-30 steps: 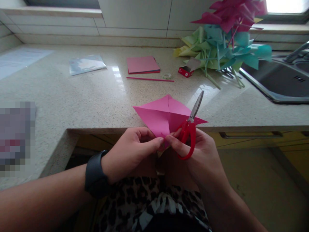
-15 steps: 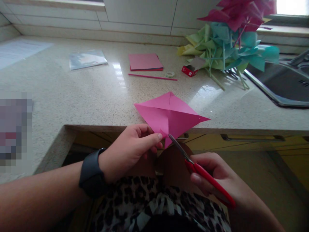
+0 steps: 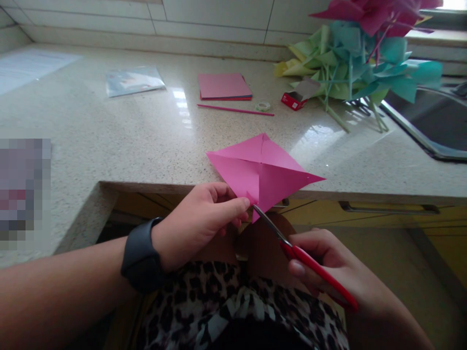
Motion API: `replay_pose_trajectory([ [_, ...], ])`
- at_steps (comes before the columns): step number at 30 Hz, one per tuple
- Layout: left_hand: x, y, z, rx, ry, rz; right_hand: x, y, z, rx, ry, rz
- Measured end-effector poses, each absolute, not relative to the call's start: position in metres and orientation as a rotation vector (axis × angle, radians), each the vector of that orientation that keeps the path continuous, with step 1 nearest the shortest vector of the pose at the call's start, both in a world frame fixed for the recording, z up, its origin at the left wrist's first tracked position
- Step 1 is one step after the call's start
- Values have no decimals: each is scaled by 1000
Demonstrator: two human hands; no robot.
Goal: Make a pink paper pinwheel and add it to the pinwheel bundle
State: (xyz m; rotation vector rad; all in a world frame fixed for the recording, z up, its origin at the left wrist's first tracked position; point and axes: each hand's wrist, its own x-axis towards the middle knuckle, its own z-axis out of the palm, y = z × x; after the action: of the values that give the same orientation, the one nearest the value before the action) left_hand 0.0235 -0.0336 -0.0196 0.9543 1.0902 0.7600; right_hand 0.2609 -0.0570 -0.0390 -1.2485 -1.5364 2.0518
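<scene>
Pink paper (image 3: 260,172) pinched in left hand (image 3: 199,223); right hand (image 3: 328,267) clasps red scissors (image 3: 302,257), their handle loops hidden.

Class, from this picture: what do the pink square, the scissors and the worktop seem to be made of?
Pink square: thin matte paper; it holds sharp creases.
Scissors: grey blades, probably steel, with glossy red handles, likely plastic.
Worktop: speckled polished stone or a composite; it mirrors the light.
</scene>
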Motion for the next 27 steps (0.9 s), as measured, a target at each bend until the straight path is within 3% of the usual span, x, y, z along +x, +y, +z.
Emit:
replay_pose_trajectory([
  [27, 23, -34, -21, 948, 1111, 761, 263, -57, -37, -1306, -1555, 2010],
])
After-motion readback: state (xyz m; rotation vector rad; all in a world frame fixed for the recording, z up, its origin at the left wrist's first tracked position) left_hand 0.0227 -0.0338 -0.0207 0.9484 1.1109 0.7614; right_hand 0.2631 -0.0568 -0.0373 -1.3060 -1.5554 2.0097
